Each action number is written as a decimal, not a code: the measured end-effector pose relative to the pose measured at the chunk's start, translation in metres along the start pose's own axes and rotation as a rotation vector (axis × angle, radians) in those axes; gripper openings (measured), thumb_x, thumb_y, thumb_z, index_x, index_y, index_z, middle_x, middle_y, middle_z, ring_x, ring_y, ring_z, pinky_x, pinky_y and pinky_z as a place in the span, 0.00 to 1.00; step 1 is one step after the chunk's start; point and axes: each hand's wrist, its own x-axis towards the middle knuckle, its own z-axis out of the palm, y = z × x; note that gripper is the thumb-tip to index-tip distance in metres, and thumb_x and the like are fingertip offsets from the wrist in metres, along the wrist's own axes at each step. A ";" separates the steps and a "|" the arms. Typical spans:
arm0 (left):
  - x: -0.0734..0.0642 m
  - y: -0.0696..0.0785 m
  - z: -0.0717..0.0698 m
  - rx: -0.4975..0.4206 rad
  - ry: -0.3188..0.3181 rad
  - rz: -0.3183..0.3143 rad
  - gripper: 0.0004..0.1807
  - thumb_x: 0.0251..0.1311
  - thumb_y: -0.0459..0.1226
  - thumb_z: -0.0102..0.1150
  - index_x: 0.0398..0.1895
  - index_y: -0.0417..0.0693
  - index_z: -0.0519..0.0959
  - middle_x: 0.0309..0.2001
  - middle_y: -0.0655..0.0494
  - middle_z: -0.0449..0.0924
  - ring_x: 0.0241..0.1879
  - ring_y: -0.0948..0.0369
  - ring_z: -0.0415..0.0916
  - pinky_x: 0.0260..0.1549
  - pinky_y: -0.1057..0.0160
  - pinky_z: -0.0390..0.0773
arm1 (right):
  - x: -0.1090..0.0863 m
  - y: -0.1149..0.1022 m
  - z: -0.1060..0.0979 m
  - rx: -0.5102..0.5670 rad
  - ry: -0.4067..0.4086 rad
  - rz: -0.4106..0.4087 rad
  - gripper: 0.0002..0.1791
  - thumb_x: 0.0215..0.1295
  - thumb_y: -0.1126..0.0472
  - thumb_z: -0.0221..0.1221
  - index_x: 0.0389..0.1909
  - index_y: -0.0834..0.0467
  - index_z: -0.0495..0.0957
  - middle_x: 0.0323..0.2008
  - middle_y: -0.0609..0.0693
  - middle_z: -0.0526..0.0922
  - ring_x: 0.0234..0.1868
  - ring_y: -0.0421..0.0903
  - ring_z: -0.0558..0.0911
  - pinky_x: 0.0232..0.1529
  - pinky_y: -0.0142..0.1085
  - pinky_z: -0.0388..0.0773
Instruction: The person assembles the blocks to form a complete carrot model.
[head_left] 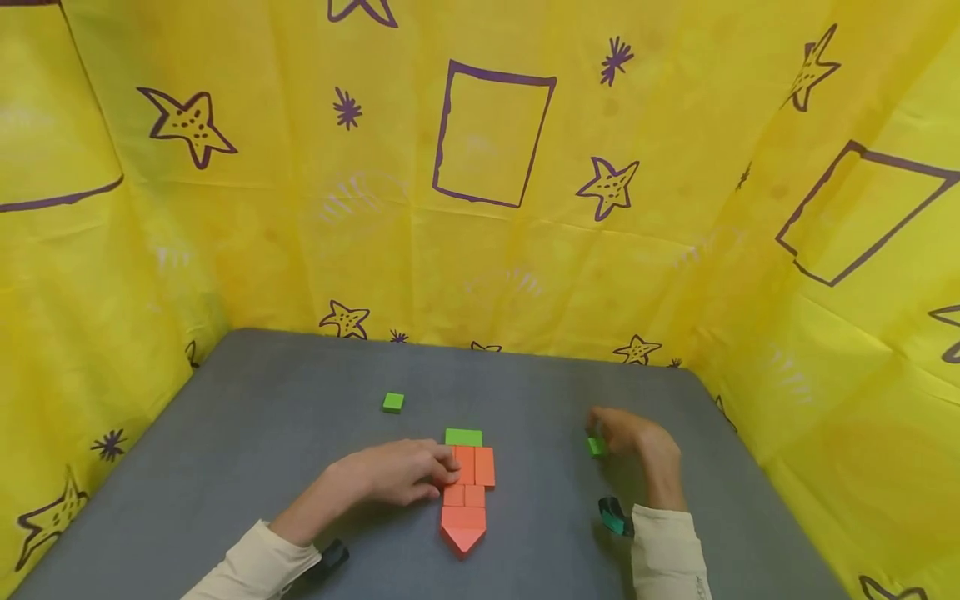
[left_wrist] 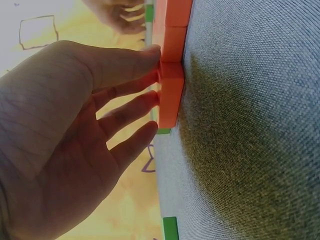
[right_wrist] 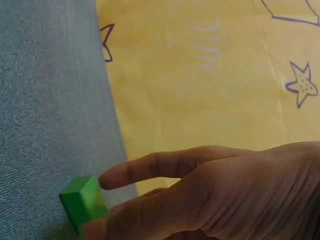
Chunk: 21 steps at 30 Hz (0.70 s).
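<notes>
Orange blocks (head_left: 464, 517) lie together on the grey table in an upright row, with a pointed triangular one nearest me and a flat green block (head_left: 464, 437) against the far end. My left hand (head_left: 401, 471) rests its fingertips on the left side of this group. In the left wrist view, the thumb (left_wrist: 150, 56) and fingers touch the top face of an orange block (left_wrist: 171, 95), fairly straight and spread. Off to the right, my right hand (head_left: 633, 429) has thumb and index finger at a small green block (head_left: 597, 447), pinching it close over the table.
Another small green block (head_left: 393, 403) lies farther back, left of the orange group. Yellow cloth (head_left: 480, 250) printed with stars and frames hangs along the table's back and sides. Dark straps (head_left: 615, 517) sit at the wrists below pale sleeves.
</notes>
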 end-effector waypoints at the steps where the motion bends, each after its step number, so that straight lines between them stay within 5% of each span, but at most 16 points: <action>1: 0.000 0.000 0.000 -0.001 0.000 0.001 0.20 0.70 0.37 0.65 0.63 0.57 0.84 0.62 0.63 0.81 0.63 0.63 0.78 0.66 0.59 0.79 | 0.000 0.001 0.001 -0.020 0.009 -0.008 0.24 0.54 0.81 0.61 0.50 0.58 0.77 0.45 0.55 0.81 0.44 0.51 0.77 0.49 0.50 0.81; 10: -0.001 0.001 0.005 -0.023 -0.006 0.003 0.20 0.70 0.38 0.65 0.64 0.58 0.84 0.62 0.64 0.81 0.62 0.64 0.78 0.65 0.60 0.79 | 0.005 0.000 0.008 -0.019 0.052 -0.066 0.12 0.56 0.72 0.70 0.39 0.60 0.81 0.35 0.51 0.81 0.36 0.46 0.75 0.39 0.41 0.77; 14: -0.001 0.001 0.004 -0.003 -0.001 0.000 0.20 0.70 0.38 0.65 0.64 0.58 0.83 0.62 0.64 0.81 0.62 0.64 0.78 0.65 0.59 0.79 | 0.016 -0.009 0.009 -0.025 0.133 -0.195 0.05 0.64 0.70 0.66 0.40 0.62 0.83 0.34 0.51 0.83 0.33 0.42 0.74 0.36 0.35 0.74; 21: 0.001 0.000 0.003 0.022 0.008 0.009 0.20 0.70 0.38 0.66 0.64 0.57 0.84 0.62 0.62 0.81 0.63 0.62 0.78 0.66 0.58 0.78 | 0.042 -0.057 0.017 -0.089 0.256 -0.423 0.09 0.66 0.69 0.67 0.46 0.64 0.83 0.41 0.55 0.86 0.38 0.45 0.80 0.42 0.38 0.82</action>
